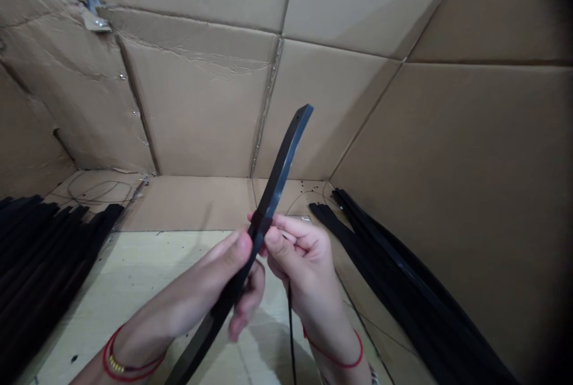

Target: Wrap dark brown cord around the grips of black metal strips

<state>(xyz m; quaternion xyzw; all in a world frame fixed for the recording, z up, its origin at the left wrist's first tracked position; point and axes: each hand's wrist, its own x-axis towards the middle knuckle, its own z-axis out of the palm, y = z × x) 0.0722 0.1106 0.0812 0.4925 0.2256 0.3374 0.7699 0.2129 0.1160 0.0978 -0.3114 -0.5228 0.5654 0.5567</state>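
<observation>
2 hands (pixel 299 259), 1 blk strip (pixel 280 182), 2 strip piles (pixel 394 265)

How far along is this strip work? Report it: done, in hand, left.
The pictures don't show which pile is finished. Possibly done: the bundle of black strips lying along the right wall. In hand: one flat black strip, pinched by the left hand and the right hand. Left: possibly the stack of black strips at the left, though that could equally be the finished side.

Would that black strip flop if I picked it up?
Probably not much: the black strip stands above the left hand and right hand without drooping, though its slight curve suggests some bend. Being flat, it likely won't roll.
</observation>
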